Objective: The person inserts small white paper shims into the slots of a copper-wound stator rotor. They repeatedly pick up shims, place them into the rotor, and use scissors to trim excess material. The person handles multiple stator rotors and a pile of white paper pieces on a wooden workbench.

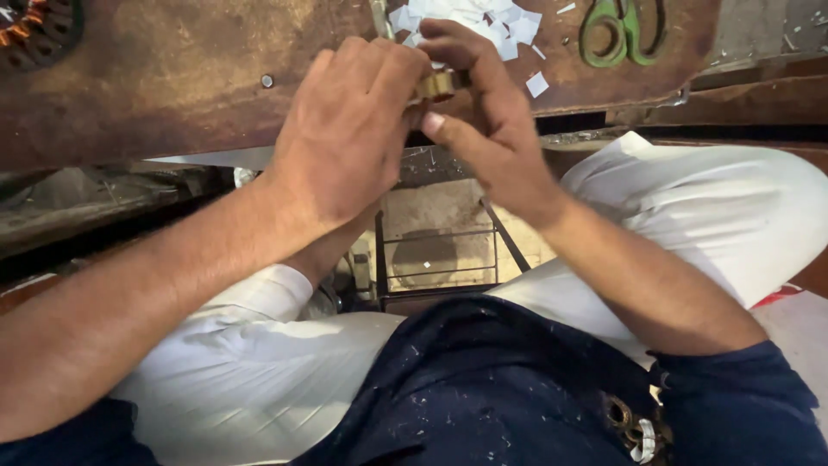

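Hands were held together over the near edge of a worn brown worktop [172, 78], and between them a small brass-coloured ring [438, 84] was pinched. The left hand [349, 129] was curled over the ring from the left side, its fingers [379, 73] closed narrowly about the piece, though how firmly it was gripped there could not be told, since the fingertips were hidden behind the knuckles. The right hand [492, 129] was brought in from the right, with the thumb pressed below the ring and the forefinger hooked over its top, so that the piece was held between the two. The ring lay directly between the two hands, touching both, and neither hand could be called nearer; its axis appeared to run roughly across the view, from one hand to the other, but too little of it was shown for that to be certain. Just behind the hands, a heap of small white paper scraps [470, 22] was spread loose on the worktop, with a stray scrap lying a little apart to the right. Green-handled scissors [621, 30] were laid near the far right of the worktop, well apart from the ring. A coil of copper wire [34, 30] was seen at the far left corner. No containers were visible. Below, white trousers [716, 207] and a dark blue shirt [483, 388] were seen.
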